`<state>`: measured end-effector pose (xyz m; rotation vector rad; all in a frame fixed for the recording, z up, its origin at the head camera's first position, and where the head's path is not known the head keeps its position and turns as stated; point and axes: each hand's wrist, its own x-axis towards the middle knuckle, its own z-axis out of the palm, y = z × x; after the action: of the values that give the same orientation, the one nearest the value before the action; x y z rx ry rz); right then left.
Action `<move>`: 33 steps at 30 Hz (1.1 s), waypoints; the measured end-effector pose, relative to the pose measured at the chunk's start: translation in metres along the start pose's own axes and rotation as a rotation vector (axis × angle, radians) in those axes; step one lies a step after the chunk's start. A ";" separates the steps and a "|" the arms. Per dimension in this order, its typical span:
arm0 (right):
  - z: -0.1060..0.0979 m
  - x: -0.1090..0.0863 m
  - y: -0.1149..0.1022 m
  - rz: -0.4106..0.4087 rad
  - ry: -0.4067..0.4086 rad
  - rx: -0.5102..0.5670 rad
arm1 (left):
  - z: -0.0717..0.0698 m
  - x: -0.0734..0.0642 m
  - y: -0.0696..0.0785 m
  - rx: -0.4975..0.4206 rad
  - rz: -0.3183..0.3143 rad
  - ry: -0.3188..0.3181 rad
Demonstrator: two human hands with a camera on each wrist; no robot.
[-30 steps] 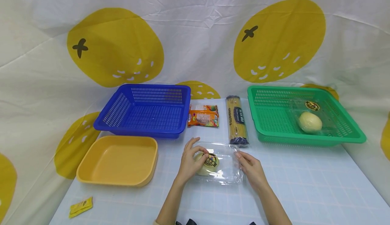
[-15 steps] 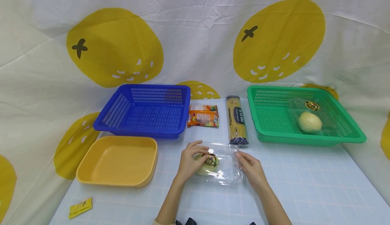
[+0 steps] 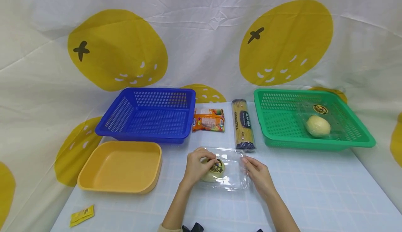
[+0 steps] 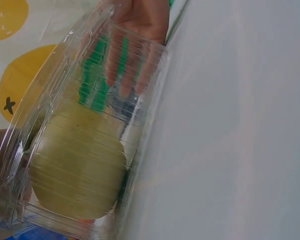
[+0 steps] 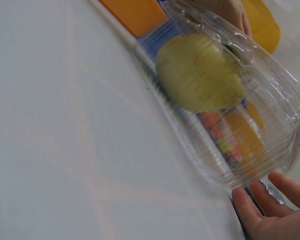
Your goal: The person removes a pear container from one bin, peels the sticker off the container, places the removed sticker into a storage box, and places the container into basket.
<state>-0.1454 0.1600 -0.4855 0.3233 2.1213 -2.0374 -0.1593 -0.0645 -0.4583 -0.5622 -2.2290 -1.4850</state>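
A clear plastic clamshell box point(image 3: 233, 172) stands at the middle of the table, a round black and gold sticker point(image 3: 220, 166) on its lid. Through the plastic shows a pale yellow-green round fruit point(image 4: 80, 170), lying toward the box's left end. My left hand point(image 3: 196, 165) is bent over that end, thumb and index fingertip together at the sticker. At the opposite end my right hand point(image 3: 259, 174) pinches the edge, thumb on the lid's rim. Its other fingers point(image 5: 248, 210) reach along the box's end wall in the right wrist view.
Behind stand a blue basket point(image 3: 147, 139), an orange snack packet point(image 3: 208, 120) and a spaghetti pack point(image 3: 242, 125). A green basket point(image 3: 282, 120) holds another boxed fruit point(image 3: 318, 126). At left are a yellow tub point(image 3: 119, 167) and a small yellow sachet point(image 3: 82, 215).
My left hand's raised fingers have come down and curled closer over the lid, by the sticker. My right hand and the box have stayed in place.
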 end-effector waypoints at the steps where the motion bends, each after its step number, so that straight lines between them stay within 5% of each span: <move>1: 0.000 0.000 0.000 0.000 -0.001 -0.004 | 0.000 0.000 -0.001 -0.010 0.008 -0.008; 15: 0.000 0.000 0.001 -0.007 0.000 -0.009 | -0.003 0.002 -0.002 -0.041 -0.100 -0.108; 28: 0.000 -0.003 -0.001 -0.046 -0.012 0.009 | 0.000 0.001 -0.001 -0.059 -0.124 -0.064; 33: 0.001 -0.001 0.000 -0.023 -0.008 0.004 | -0.007 0.003 0.022 -0.058 -0.150 -0.055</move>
<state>-0.1441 0.1594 -0.4850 0.2916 2.1260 -2.0526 -0.1496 -0.0626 -0.4372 -0.4677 -2.3215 -1.6310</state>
